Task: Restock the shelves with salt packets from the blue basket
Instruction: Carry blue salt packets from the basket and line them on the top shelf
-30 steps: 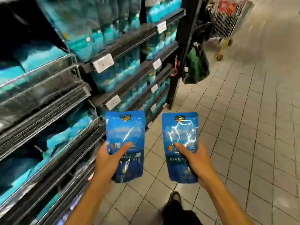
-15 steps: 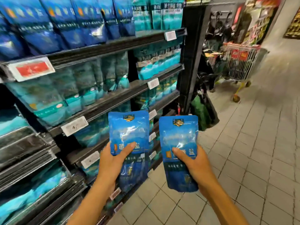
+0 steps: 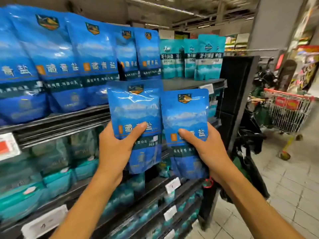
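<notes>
The left hand (image 3: 114, 150) grips a glossy blue plastic salt packet with a mountain picture and a gold crest (image 3: 136, 118), thumb across its printed front and fingers behind it. The right hand (image 3: 205, 150) grips a second blue salt packet of the same kind (image 3: 185, 121) in the same way. The two packets stand upright, side by side, their inner edges touching or just overlapping.

Compared with half a second ago, both packets are now raised from the level of the lower shelves to the front edge of the top dark metal shelf (image 3: 189, 83). Their top seals reach that edge, just right of the row of matching blue salt packets (image 3: 74, 66) that stands on it. To the right of that row stand teal salt packets of another brand (image 3: 191, 57), with a white price tag (image 3: 206, 87) at the shelf's front edge below them.

This suggests the carrying step is ending and the placing step is about to begin: the likely slot is at the right end of the blue row, where the brands meet. The blue basket is not in view. A red wire shopping trolley (image 3: 290, 111) stands well apart on the tiled floor (image 3: 284, 195) to the right.
</notes>
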{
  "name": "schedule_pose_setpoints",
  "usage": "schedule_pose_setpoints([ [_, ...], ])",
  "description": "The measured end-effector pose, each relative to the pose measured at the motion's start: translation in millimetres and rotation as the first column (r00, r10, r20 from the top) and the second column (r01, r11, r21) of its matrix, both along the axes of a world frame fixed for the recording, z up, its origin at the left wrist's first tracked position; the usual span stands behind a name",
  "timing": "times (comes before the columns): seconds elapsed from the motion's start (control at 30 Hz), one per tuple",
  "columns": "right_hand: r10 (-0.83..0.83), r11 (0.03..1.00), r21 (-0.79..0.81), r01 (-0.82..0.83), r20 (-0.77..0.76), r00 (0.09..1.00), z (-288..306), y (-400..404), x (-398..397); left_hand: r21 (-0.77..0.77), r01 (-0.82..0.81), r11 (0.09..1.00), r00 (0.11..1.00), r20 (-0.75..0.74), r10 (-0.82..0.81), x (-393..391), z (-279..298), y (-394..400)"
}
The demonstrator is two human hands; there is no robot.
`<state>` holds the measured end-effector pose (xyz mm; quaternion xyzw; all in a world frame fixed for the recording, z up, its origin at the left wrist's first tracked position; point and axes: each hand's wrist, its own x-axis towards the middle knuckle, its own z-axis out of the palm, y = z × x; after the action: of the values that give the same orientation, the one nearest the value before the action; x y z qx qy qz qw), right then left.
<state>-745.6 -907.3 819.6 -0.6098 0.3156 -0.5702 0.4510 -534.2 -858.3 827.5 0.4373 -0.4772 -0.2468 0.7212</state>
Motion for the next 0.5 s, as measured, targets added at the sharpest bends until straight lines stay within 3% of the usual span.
schedule_pose_setpoints([
  [0.27, 0.069, 0.980, -0.193, -0.048, 0.101, 0.993, 92.4, -133.6, 34.4, -0.275, -0.301, 0.913, 0.926, 0.145, 0.349, 1.1, 94.3, -96.1],
  [0.5, 0.173, 0.962, -0.247, -0.116, 0.224, 0.959, 146.3, -220.6, 61.6, -0.220, -0.422, 0.879, 0.885, 0.108, 0.452, -4.9, 123.3, -153.1],
])
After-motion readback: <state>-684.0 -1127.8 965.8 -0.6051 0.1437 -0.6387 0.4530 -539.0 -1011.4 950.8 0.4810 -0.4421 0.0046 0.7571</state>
